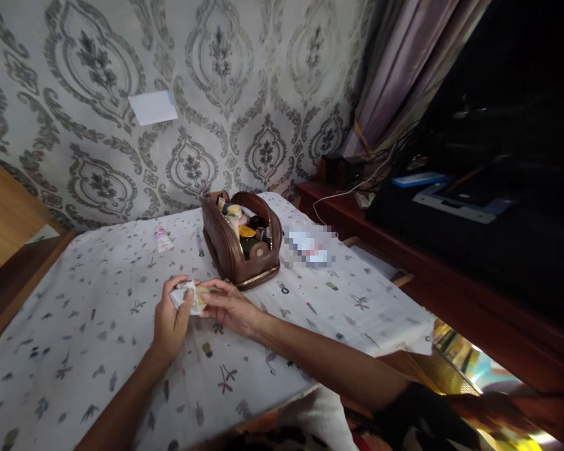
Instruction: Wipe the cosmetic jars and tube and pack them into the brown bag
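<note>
In front of the bag, my left hand (172, 316) is closed around a crumpled white wipe or cloth (184, 297). Close against it, my right hand (232, 308) pinches a small pale-yellow item (201, 297) that meets the white cloth. Fingers cover much of this item, so its kind cannot be made out. Just beyond my hands stands a brown leather cosmetic bag (220, 244), unzipped, with several bottles, jars and a yellow-lidded container (247, 232) inside. A small pink and white tube (162, 238) lies on the patterned tablecloth (122, 326) to the left of the bag.
A blurred-out white packet (310, 245) lies right of the bag. Further right stand a dark red cabinet (432, 282) and a large black screen (507, 156), with a white cable (352, 186) running down. Patterned wallpaper (216, 94) backs the table; a wooden edge (23, 288) is at left.
</note>
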Demonstrator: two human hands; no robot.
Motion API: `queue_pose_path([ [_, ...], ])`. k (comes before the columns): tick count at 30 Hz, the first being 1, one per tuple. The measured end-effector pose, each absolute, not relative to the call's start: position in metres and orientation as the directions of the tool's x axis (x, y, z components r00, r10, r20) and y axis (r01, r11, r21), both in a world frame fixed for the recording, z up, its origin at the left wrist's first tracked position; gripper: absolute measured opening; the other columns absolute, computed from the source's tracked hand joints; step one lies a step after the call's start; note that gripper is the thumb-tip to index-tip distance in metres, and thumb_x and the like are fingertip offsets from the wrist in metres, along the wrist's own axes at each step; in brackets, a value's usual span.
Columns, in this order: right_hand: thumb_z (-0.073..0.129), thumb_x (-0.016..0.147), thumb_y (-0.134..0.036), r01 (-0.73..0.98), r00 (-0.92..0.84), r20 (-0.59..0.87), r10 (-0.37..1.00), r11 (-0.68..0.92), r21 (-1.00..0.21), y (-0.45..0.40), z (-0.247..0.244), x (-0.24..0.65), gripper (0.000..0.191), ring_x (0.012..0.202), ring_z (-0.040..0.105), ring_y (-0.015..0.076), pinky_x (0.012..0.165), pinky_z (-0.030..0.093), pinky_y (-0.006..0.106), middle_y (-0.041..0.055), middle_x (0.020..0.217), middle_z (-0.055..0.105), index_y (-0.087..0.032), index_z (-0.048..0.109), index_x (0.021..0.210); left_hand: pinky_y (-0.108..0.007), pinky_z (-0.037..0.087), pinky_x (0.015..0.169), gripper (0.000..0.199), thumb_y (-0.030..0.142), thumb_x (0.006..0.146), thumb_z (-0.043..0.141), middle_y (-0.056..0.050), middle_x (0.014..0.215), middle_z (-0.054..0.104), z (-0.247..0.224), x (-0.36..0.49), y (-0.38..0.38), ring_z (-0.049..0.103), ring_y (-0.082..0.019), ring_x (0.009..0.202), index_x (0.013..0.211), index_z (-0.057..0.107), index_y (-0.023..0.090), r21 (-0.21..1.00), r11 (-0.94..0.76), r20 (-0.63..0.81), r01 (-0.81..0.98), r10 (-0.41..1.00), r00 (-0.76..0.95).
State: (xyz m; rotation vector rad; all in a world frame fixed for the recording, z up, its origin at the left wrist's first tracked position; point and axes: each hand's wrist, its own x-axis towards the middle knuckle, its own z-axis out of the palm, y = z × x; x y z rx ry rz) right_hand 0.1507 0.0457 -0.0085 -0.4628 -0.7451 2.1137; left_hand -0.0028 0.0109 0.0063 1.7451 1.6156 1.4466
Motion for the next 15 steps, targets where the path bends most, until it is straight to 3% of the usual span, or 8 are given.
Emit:
queue_pose_path([
  [6, 0.1, 0.051, -0.037, -0.602, -0.588, -0.12, 0.8, -0.531, -0.596, 0.0501, -0.007, 0.1534, 0.052, 0.072, 0.068, 0.0097, 0.071, 0.055, 0.023, -0.0009, 0.083, 0.074, -0.015, 0.065, 0.083, -0.036, 0.055, 0.092, 0.05, 0.045, 0.09, 0.061, -0.015, 0.128, 0.068, 0.005, -0.0001, 0.0094, 0.07, -0.023, 0.107, 0.13, 0.05, 0.018, 0.742, -0.397, 0.462, 0.54, 0.887, 0.018],
  [10, 0.1, 0.05, -0.038, -0.587, -0.598, -0.13, 0.791, -0.542, -0.601, 0.0507, -0.0077, 0.1533, 0.052, 0.067, 0.067, 0.0096, 0.068, 0.054, 0.023, -0.0019, 0.076, 0.072, -0.015, 0.064, 0.079, -0.035, 0.057, 0.083, 0.05, 0.049, 0.089, 0.06, -0.014, 0.116, 0.073, 0.0054, 0.0009, 0.0081, 0.073, -0.023, 0.096, 0.127, 0.052, 0.017, 0.77, -0.321, 0.409, 0.551, 0.912, -0.039],
  [15, 0.1, 0.051, -0.033, -0.591, -0.6, -0.107, 0.792, -0.53, -0.608, 0.0482, -0.0084, 0.151, 0.048, 0.068, 0.067, 0.0092, 0.068, 0.055, 0.023, -0.0031, 0.078, 0.071, -0.015, 0.063, 0.078, -0.036, 0.057, 0.085, 0.045, 0.052, 0.09, 0.058, -0.011, 0.108, 0.076, 0.0092, 0.0011, 0.0072, 0.074, -0.024, 0.096, 0.12, 0.055, 0.018, 0.794, -0.291, 0.405, 0.533, 0.908, -0.108],
])
